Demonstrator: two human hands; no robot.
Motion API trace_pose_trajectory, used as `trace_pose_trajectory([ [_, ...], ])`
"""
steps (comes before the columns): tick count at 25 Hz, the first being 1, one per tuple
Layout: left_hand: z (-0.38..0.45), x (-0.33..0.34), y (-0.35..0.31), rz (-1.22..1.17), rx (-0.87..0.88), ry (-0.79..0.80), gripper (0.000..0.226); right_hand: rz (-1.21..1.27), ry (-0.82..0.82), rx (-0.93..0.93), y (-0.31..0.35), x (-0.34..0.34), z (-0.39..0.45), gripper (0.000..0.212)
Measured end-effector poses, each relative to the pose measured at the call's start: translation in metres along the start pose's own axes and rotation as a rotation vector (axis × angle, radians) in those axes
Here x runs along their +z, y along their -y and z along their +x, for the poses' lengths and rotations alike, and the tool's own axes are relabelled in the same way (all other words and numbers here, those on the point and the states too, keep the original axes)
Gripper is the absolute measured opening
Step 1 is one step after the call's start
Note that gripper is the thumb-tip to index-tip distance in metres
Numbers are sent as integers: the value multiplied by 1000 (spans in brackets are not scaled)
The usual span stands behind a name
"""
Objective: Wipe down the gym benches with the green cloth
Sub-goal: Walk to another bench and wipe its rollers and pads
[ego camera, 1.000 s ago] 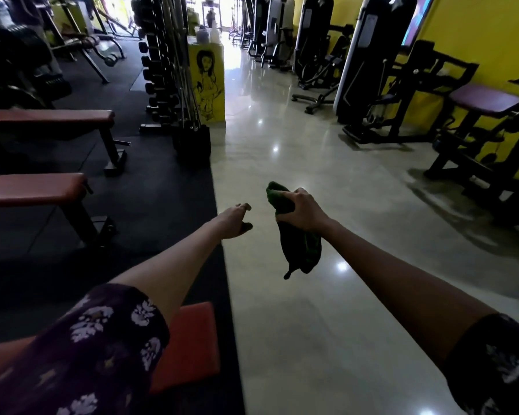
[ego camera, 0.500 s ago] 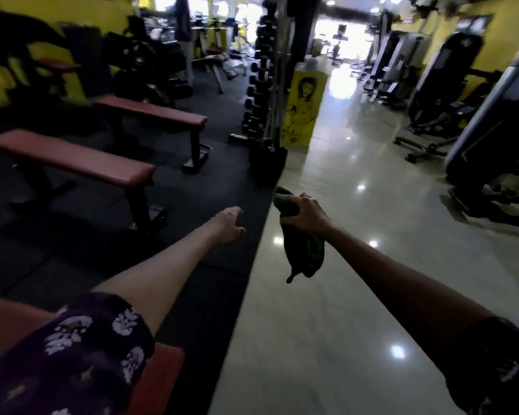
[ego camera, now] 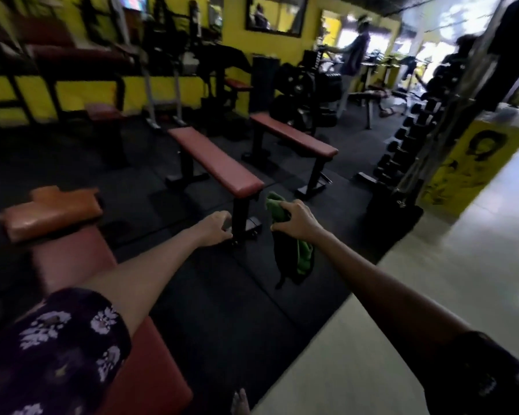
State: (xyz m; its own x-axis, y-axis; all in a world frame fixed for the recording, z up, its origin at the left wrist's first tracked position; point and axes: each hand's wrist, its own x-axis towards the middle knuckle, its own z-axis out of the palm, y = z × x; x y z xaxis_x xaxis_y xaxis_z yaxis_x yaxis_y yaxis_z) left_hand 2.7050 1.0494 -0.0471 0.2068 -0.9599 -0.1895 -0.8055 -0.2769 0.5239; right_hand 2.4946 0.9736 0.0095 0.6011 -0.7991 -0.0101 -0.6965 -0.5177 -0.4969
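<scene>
Black rubber flooring [ego camera: 210, 295] covers the gym's centre, with pale tile at right. Two flat red benches stand mid-frame: near bench [ego camera: 215, 161], far bench [ego camera: 292, 136]. Right hand [ego camera: 297, 220], centre frame, grips the green cloth [ego camera: 294, 250], which hangs below it. Left hand [ego camera: 215, 230] is extended, fingers loosely curled, holding nothing.

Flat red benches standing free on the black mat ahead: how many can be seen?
2. The nearer bench stands just beyond the hands; the farther bench is behind it to the right, near the dumbbell rack. Others may be hidden among the dark, blurred machines.
</scene>
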Motion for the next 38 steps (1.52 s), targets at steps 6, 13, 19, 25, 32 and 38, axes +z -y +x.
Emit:
trace_pose_trajectory([
  [6, 118, -75, 48, -93, -216, -206, 57, -3, 81, -237, 23, -19, 172, 66],
  [13, 218, -120, 86, -103, -369, -250, 61, 33, 159, -356, 35, -9, 359, 66],
  [19, 301, -181, 128, -97, -499, -395, 58, -7, 269, -514, 61, 23, 513, 72],
  [25, 350, -245, 158, -113, -671, -508, 50, -32, 365, -681, 120, 30, 643, 70],
  [32, 395, -298, 252, -170, -857, -572, 50, -25, 474, -843, 214, 85, 760, 73],
  [38, 443, -383, 393, -182, -907, -617, 55, -65, 495, -901, 325, 151, 869, 72],
])
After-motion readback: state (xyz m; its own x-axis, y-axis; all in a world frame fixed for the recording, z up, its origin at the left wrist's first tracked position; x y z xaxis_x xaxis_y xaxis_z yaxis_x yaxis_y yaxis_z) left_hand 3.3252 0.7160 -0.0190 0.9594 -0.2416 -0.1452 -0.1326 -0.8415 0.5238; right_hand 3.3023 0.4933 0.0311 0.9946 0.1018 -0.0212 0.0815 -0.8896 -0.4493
